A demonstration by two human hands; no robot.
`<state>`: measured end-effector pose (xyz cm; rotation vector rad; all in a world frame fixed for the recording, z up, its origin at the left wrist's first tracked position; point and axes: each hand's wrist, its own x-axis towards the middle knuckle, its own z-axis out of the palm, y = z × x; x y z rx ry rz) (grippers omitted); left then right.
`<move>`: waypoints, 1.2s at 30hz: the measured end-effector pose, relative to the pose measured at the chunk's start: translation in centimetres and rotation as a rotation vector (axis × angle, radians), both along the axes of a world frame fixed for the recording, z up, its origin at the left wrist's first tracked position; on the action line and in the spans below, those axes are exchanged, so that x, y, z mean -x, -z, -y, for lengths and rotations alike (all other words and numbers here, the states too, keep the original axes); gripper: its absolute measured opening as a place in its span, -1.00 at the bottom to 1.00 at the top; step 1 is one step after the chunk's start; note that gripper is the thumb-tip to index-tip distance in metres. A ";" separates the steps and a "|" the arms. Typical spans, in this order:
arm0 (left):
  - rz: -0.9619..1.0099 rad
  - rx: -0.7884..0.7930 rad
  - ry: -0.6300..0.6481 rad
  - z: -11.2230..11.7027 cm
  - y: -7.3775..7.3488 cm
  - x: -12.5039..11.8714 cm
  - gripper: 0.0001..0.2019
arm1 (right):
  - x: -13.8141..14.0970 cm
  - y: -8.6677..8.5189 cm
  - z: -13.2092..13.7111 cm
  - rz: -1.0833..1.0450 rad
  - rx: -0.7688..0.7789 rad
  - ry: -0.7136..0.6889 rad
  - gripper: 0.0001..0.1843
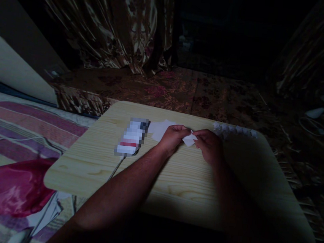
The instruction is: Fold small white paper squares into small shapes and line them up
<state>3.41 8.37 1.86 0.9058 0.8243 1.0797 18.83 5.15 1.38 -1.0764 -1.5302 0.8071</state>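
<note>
Both hands meet at frame centre over a light wood table (pixel 190 185). Left hand (pixel 173 138) and right hand (pixel 209 145) each pinch the same paper piece (pixel 190 140), small and white, with fingertips pressed together on its opposite edges; thumbs on top, other fingers curled under, exact finger count on the paper not readable in this light. The paper piece sits just above the tabletop between the two hands; can't tell if its lower edge touches the wood. Just behind the left hand, toward upper centre: loose white sheets (pixel 159 129) flat on the table, partly hidden by the knuckles. Left of those: a blurred-out object (pixel 131 137), white with a red band, with a thin cable (pixel 117 167) running from it down off the near table edge. Far right edge of the table, upper right of centre: a row of small white folded pieces (pixel 234 130), side by side, well apart from the hands. Both forearms come in from the bottom of frame and cover the near middle of the table; the right one is in deep shadow. Off the table: striped bedding (pixel 21 123) at left with a white cord (pixel 11 140) on it, shiny red cloth (pixel 9 191) lower left, patterned carpet (pixel 199 92) beyond the table, brown shiny curtain (pixel 102 24) upper left. Upper right of frame is too dark to read.
</note>
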 end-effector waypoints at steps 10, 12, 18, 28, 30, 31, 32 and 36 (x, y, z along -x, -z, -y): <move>-0.069 -0.014 0.025 -0.6 0.3 0.5 -0.76 | -0.2 -0.1 0.1 0.071 0.027 -0.065 -0.82; -0.068 -0.019 0.026 -0.5 0.3 0.5 -0.75 | -0.4 -0.2 0.1 0.091 0.029 -0.064 -0.82; -0.024 -0.016 0.043 -0.4 0.2 0.4 -0.74 | -0.6 -0.4 0.1 0.128 0.026 -0.060 -0.81; -0.061 -0.042 0.042 -0.1 0.0 0.3 -0.77 | -0.3 0.0 0.0 0.053 0.048 0.022 -0.73; -0.080 -0.057 0.040 -0.1 0.0 0.3 -0.80 | -0.3 0.1 -0.1 0.049 0.048 0.032 -0.74; -0.086 -0.062 0.039 -0.2 0.0 0.3 -0.81 | -0.3 0.2 -0.1 0.045 0.048 0.033 -0.75; -0.089 -0.065 0.038 -0.2 0.0 0.3 -0.82 | -0.3 0.2 -0.2 0.040 0.050 0.032 -0.76; -0.087 -0.059 0.032 -0.1 -0.1 0.2 -0.82 | -0.3 0.5 -0.4 0.035 0.071 0.044 -0.77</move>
